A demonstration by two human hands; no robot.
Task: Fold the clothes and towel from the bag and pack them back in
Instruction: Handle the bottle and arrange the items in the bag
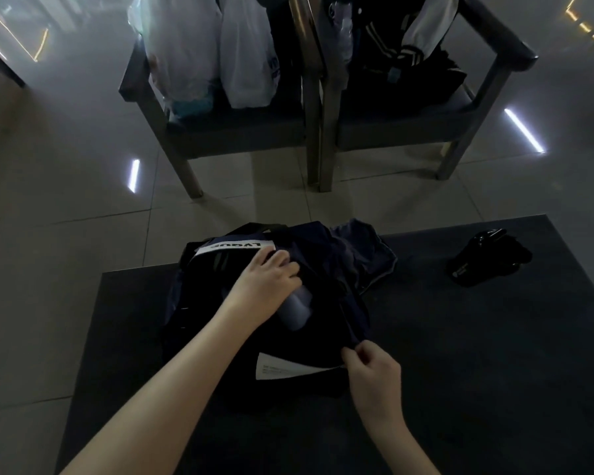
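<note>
A dark navy bag (192, 303) with white labels sits on the dark table (460, 354), its mouth open. My left hand (264, 279) reaches into the opening and grips dark navy cloth (326, 269) at the far side. A pale cylinder (297, 308) lies inside, just below that hand. My right hand (371, 368) pinches the near edge of the dark fabric by the bag's front rim. A blue-grey garment (364, 248) spills out past the bag's far right side onto the table.
A small black object (487, 260) lies on the table at the right. Beyond the table, on the tiled floor (83, 186), stand two chairs: one (172, 108) holds white plastic bags (220, 53), the other (487, 97) a dark jacket with white sleeves (422, 36).
</note>
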